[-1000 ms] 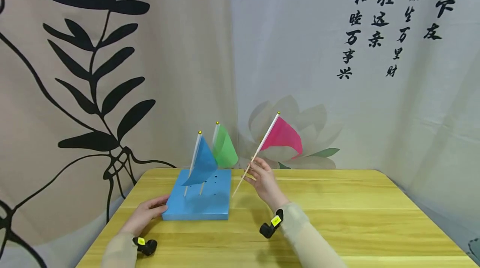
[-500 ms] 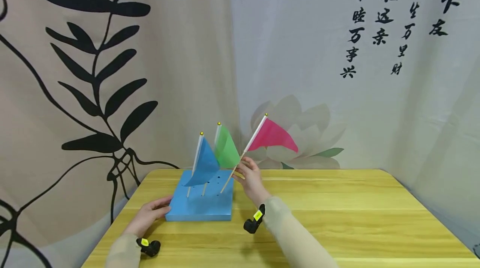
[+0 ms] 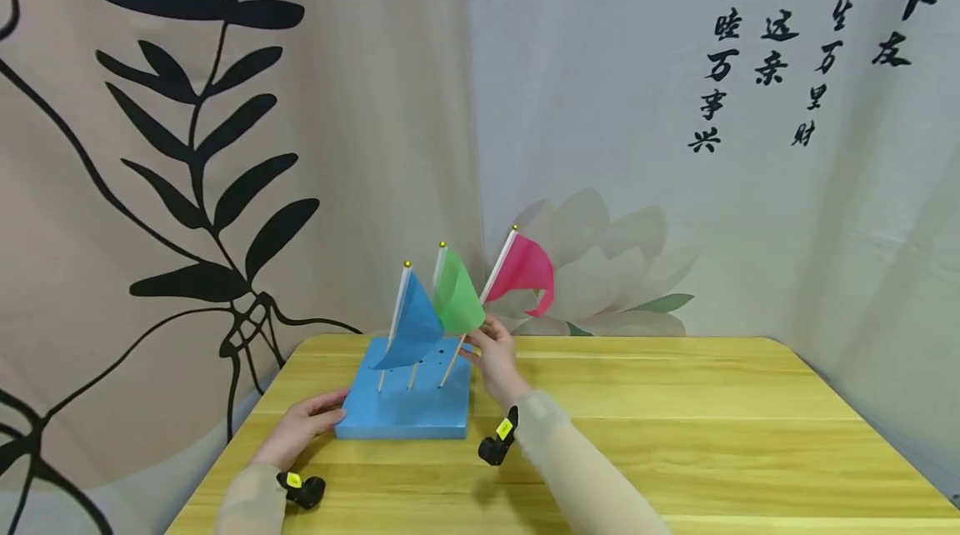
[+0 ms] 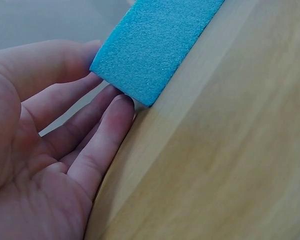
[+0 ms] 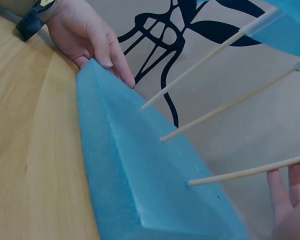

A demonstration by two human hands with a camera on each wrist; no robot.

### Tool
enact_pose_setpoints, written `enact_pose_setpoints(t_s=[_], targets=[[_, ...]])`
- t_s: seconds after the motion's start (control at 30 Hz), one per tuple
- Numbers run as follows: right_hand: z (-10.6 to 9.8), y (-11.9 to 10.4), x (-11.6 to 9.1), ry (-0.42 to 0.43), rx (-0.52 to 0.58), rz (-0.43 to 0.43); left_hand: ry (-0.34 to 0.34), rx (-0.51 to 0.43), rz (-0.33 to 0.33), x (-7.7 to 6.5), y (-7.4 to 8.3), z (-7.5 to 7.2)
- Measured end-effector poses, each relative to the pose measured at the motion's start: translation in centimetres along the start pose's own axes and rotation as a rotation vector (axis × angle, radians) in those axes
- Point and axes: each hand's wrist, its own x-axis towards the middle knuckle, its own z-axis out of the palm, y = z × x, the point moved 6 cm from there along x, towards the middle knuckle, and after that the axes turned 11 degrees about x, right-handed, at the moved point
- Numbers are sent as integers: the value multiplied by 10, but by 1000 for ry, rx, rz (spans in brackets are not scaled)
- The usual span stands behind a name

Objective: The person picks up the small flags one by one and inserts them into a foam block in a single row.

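A blue foam block point(image 3: 405, 422) lies on the table, with small holes in its top. Upright in it stand a blue flag point(image 3: 415, 328) and a green flag point(image 3: 458, 293) on thin wooden sticks. My right hand point(image 3: 498, 358) pinches the stick of a pink flag point(image 3: 522, 270), which leans to the right. In the right wrist view, that stick's lower end point(image 5: 195, 182) sits at a hole in the foam. At the block's left side, my left hand point(image 3: 298, 428) rests its extended fingers against the edge; the left wrist view shows the fingertips point(image 4: 121, 107) touching a corner.
The wooden table point(image 3: 675, 435) reaches well to the right of the block. Behind it hangs a pale curtain point(image 3: 390, 102) with black leaf prints and lettering. A small black camera is strapped to each wrist.
My right hand has carried the pink flag left, from beside the block to over it, and its stick's lower end has come to the block's top. My left hand keeps its place at the block.
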Motion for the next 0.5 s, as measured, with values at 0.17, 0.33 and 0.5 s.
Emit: enact_pose_setpoints(t_s=[0.17,0.33,0.5], targets=[[4,3,-1,-31,-68,-17,-1,-6,2,1,0,1],[11,4,-5,-87,-149,-43,8,-9,-9,1,-1,1],[17,7,-11,-139,-207,-65,10,-4,-15,2,-1,1]])
